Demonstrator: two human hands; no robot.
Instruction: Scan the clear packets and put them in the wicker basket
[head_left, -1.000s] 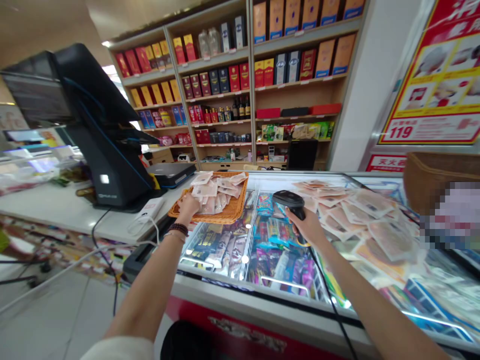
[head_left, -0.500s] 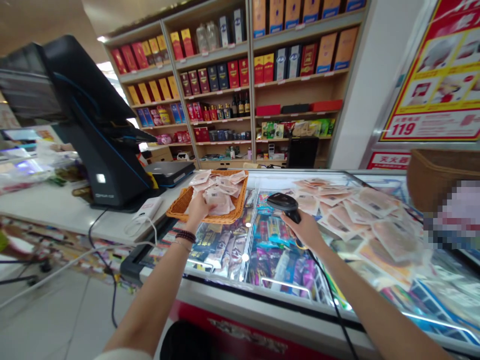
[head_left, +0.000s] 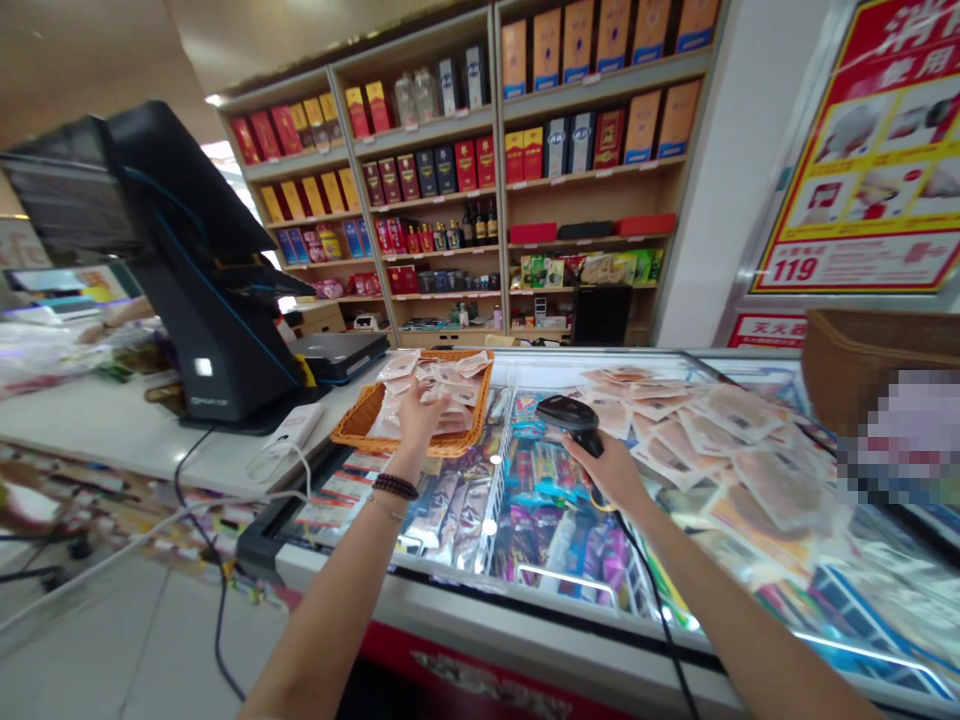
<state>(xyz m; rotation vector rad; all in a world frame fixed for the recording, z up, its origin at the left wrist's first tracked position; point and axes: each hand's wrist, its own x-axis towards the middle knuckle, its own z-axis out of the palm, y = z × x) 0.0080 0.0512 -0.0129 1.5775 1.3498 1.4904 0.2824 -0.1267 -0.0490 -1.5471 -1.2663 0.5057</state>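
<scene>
My left hand (head_left: 417, 418) reaches into a woven orange basket (head_left: 358, 425) of pale vacuum-sealed packets (head_left: 450, 385) and grips one packet at the basket's front. My right hand (head_left: 611, 468) holds a black barcode scanner (head_left: 571, 415) by its handle, its head pointing left toward the basket; its cable (head_left: 664, 620) trails down along my forearm. Both hands hover over the glass lid (head_left: 525, 490) of a chest freezer full of wrapped ice creams.
Several more pale packets (head_left: 720, 430) lie spread over the freezer lid at the right. A black point-of-sale terminal (head_left: 191, 260) stands on the white counter (head_left: 112, 425) at left. Shelves of boxed goods (head_left: 480, 150) fill the back wall. A brown basket (head_left: 862, 360) sits at far right.
My left hand has slid right across the basket's front and closed on a packet. The scanner hand stays nearly in place. The view has shifted slightly.
</scene>
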